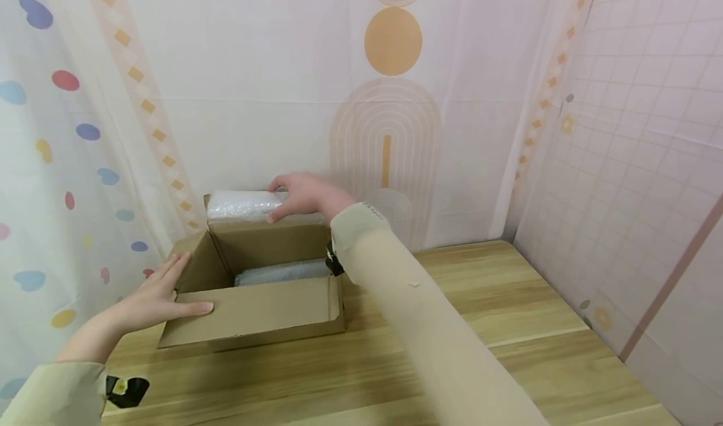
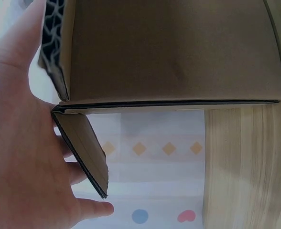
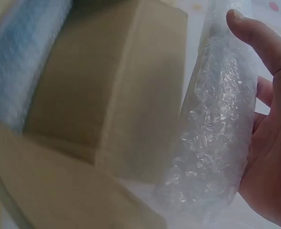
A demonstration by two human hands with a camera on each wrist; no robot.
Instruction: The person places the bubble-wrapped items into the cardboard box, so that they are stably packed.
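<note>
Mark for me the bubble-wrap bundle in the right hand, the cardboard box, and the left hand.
bubble-wrap bundle [image 3: 212, 138]: right wrist view, middle of the clear wrap.
cardboard box [image 1: 254, 316]: head view, near flap.
left hand [image 1: 160, 291]: head view, back of the hand, resting on the box's left flap.

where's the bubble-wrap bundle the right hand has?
In the head view the bubble-wrap bundle sits at the far rim of the open cardboard box, gripped by the right hand; a second wrapped bundle lies inside.
</note>
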